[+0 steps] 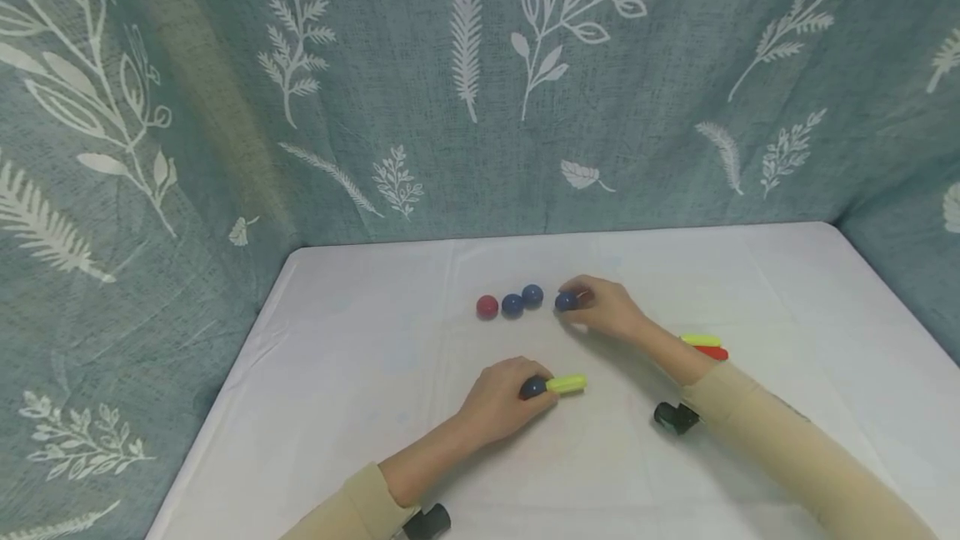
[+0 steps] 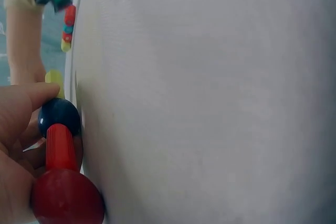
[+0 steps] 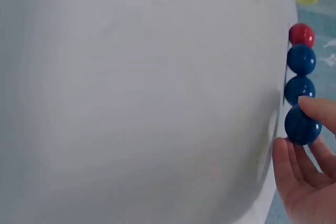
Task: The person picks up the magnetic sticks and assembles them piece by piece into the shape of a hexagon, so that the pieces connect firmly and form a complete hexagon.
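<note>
My left hand point(image 1: 504, 398) holds a joined toy piece low over the white table. In the left wrist view it shows a red ball point(image 2: 68, 198), a ridged red stick point(image 2: 61, 147), a blue ball point(image 2: 59, 117) and a yellow-green stick point(image 2: 53, 77). The thumb presses near where the blue ball meets the yellow-green stick. Farther back, my right hand point(image 1: 606, 307) pinches another blue ball point(image 1: 566, 301) between thumb and fingers. Something reddish behind that ball is mostly covered by the fingers. Left of it lie two loose blue balls point(image 1: 512, 305) and a red ball point(image 1: 487, 307).
Beside the right forearm lie a yellow-green stick point(image 1: 700, 340) and a red stick point(image 1: 712, 352), partly hidden by the arm. Black wrist cameras point(image 1: 676, 417) stick out under both sleeves. A leaf-patterned curtain point(image 1: 420, 90) hangs behind the white table point(image 1: 360, 340).
</note>
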Action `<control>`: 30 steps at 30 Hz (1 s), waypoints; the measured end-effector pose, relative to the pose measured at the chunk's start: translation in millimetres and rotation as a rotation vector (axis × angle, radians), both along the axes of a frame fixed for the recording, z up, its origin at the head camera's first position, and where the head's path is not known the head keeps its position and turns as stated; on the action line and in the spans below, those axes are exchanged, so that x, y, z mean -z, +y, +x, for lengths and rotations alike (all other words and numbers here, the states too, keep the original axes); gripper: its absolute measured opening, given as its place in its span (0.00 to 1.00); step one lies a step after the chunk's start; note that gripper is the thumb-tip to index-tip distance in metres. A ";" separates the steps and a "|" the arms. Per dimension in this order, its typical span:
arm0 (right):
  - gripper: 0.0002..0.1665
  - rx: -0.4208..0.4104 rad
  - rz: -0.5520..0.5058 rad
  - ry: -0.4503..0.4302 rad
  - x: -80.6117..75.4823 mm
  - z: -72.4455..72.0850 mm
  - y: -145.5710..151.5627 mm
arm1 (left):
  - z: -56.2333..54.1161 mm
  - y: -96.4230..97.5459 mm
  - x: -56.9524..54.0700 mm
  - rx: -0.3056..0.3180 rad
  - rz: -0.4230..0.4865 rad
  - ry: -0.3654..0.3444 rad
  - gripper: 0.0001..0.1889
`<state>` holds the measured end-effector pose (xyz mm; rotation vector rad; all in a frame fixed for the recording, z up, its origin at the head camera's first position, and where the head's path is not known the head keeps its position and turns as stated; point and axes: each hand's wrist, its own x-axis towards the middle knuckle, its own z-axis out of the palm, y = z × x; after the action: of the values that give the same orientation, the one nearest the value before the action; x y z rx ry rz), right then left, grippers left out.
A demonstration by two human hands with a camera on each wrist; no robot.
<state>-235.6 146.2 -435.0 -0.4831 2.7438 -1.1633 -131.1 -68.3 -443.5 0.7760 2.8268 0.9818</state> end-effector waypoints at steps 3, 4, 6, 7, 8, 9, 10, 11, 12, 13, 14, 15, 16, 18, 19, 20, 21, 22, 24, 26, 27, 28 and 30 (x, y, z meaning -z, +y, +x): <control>0.26 0.003 -0.018 -0.085 0.7 15.4 9.3 | -0.2 -1.6 0.5 -0.003 0.021 -0.014 0.11; 0.26 -0.002 -0.025 -0.109 1.5 20.1 12.5 | -0.4 -2.3 0.9 -0.002 0.028 -0.020 0.11; 0.26 -0.003 -0.052 -0.164 2.4 30.2 18.1 | -1.3 -3.5 1.4 0.001 0.044 -0.031 0.12; 0.26 -0.005 -0.075 -0.190 2.5 34.7 20.8 | -1.8 -4.0 1.6 0.006 0.056 -0.036 0.11; 0.26 -0.003 -0.093 -0.213 2.6 38.9 23.4 | -2.4 -4.4 1.9 0.009 0.064 -0.041 0.11; 0.26 -0.008 -0.109 -0.229 2.3 43.1 25.8 | -2.9 -4.7 2.1 0.013 0.074 -0.049 0.12; 0.26 -0.020 -0.123 -0.240 2.0 46.9 28.1 | -3.7 -4.8 2.5 0.017 0.083 -0.054 0.12; 0.25 -0.027 -0.138 -0.251 1.5 50.6 30.0 | -4.2 -4.9 2.5 0.019 0.091 -0.062 0.12; 0.25 -0.036 -0.151 -0.261 1.1 54.0 31.7 | -4.8 -4.9 2.6 0.020 0.097 -0.069 0.12; 0.25 -0.045 -0.160 -0.268 0.9 56.9 33.2 | -5.3 -4.7 2.7 0.023 0.104 -0.075 0.12; 0.25 -0.054 -0.164 -0.274 1.0 59.6 34.4 | -5.7 -4.5 2.6 0.024 0.109 -0.082 0.12; 0.25 -0.064 -0.168 -0.276 1.0 62.2 35.6 | -6.0 -4.3 2.6 0.024 0.112 -0.087 0.12; 0.25 -0.073 -0.170 -0.277 1.4 64.4 36.2 | -5.8 -4.3 2.4 0.023 0.113 -0.092 0.12; 0.24 -0.080 -0.173 -0.274 2.6 68.5 37.0 | -5.5 -4.2 2.1 0.021 0.120 -0.100 0.12; 0.24 -0.086 -0.172 -0.270 3.2 70.1 37.5 | -5.5 -4.2 2.1 0.023 0.125 -0.099 0.11; 0.24 -0.088 -0.172 -0.267 3.7 71.6 38.0 | -5.5 -4.1 2.2 0.021 0.127 -0.100 0.11; 0.23 -0.093 -0.172 -0.262 4.3 72.8 38.5 | -5.5 -4.1 2.2 0.019 0.128 -0.102 0.11; 0.23 -0.099 -0.176 -0.261 4.9 73.8 38.9 | -5.5 -3.9 2.3 0.020 0.132 -0.100 0.11; 0.23 -0.107 -0.187 -0.262 6.0 75.2 39.9 | -5.8 -3.9 2.8 0.021 0.137 -0.095 0.11; 0.23 -0.114 -0.198 -0.264 6.6 76.4 40.4 | -5.6 -3.8 2.8 0.018 0.137 -0.095 0.11; 0.23 -0.116 -0.203 -0.267 6.8 76.9 40.6 | -5.3 -3.8 2.6 0.017 0.136 -0.095 0.11; 0.23 -0.118 -0.206 -0.270 6.9 77.5 40.7 | -5.1 -3.8 2.7 0.016 0.136 -0.093 0.11; 0.23 -0.122 -0.212 -0.278 6.8 78.8 40.9 | -4.3 -3.9 2.4 0.011 0.131 -0.099 0.11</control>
<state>-156.8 187.1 -441.8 -0.4644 2.3381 -1.3816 -135.4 -72.3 -445.9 0.7315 2.6944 1.1788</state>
